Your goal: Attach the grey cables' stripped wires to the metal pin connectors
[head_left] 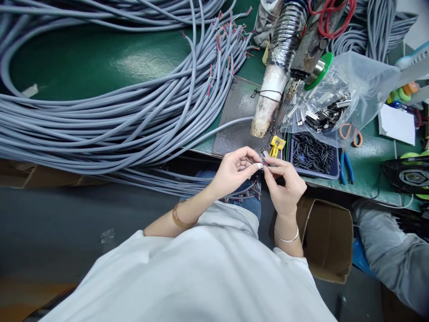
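Left hand and right hand meet, each pinched on fine wires beside a metal connector. Light, steady pressure probably suits such thin wires best.

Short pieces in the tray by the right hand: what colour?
The short pieces are black, clearest in head view.

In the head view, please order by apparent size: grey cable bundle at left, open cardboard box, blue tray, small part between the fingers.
1. Grey cable bundle
2. Open cardboard box
3. Blue tray
4. Small part, partly hidden
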`<state>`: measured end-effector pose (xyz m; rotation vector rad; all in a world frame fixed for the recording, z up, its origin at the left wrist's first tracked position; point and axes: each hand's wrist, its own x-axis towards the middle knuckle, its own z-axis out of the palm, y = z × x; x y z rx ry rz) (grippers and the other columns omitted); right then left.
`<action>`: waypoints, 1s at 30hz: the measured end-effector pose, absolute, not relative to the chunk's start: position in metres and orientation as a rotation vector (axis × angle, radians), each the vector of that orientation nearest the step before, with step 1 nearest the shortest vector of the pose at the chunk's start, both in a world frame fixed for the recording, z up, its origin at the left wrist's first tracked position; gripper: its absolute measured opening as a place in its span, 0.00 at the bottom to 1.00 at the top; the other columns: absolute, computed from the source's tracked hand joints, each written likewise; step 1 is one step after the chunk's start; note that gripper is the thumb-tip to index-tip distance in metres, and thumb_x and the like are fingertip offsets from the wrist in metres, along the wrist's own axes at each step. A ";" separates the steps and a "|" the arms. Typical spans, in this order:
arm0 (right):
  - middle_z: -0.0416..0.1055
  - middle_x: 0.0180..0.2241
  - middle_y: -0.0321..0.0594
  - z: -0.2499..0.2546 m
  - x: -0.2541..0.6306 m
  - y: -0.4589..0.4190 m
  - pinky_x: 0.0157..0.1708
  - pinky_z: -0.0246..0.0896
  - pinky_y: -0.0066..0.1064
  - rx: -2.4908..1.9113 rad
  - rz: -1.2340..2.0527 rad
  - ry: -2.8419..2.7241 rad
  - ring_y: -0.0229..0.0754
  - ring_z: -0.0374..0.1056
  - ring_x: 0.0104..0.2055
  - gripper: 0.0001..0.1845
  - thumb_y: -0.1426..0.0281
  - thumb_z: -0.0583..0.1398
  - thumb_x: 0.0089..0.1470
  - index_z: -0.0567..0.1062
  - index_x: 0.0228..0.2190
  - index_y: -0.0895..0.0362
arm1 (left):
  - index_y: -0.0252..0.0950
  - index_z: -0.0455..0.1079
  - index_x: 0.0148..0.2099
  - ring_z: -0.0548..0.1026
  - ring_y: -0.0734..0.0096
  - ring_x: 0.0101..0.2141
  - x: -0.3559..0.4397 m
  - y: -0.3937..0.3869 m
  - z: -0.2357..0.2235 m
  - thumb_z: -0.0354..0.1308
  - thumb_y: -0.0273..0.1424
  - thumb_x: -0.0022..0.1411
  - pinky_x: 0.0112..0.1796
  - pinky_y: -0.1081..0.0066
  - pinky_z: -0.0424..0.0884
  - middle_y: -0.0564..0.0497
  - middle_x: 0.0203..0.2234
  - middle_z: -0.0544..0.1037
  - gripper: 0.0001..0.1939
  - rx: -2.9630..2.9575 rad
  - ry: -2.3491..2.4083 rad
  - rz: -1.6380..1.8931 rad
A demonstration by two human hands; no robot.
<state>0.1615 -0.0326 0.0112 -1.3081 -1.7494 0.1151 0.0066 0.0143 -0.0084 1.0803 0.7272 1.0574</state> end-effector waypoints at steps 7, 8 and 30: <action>0.79 0.35 0.37 0.000 0.159 -0.030 0.30 0.70 0.28 -1.335 0.090 -1.748 0.37 0.76 0.35 0.06 0.76 0.62 0.60 0.73 0.34 0.53 | 0.32 0.71 0.40 0.68 0.84 0.21 0.009 0.013 -0.012 0.66 0.33 0.61 0.23 0.81 0.66 0.55 0.27 0.74 0.10 1.079 0.725 1.021; 0.78 0.35 0.36 -0.001 0.158 -0.031 0.29 0.70 0.28 -1.332 0.132 -1.698 0.37 0.76 0.34 0.05 0.75 0.63 0.60 0.72 0.34 0.53 | 0.33 0.72 0.40 0.68 0.84 0.21 0.010 0.012 -0.012 0.66 0.33 0.61 0.23 0.81 0.66 0.54 0.27 0.74 0.10 1.098 0.729 1.028; 0.82 0.45 0.41 -0.005 0.163 -0.018 0.44 0.78 0.37 -1.370 0.124 -1.628 0.43 0.80 0.45 0.05 0.75 0.63 0.59 0.73 0.34 0.52 | 0.35 0.75 0.35 0.74 0.73 0.30 0.016 0.024 -0.010 0.62 0.28 0.62 0.33 0.73 0.69 0.51 0.30 0.78 0.03 1.537 1.022 1.285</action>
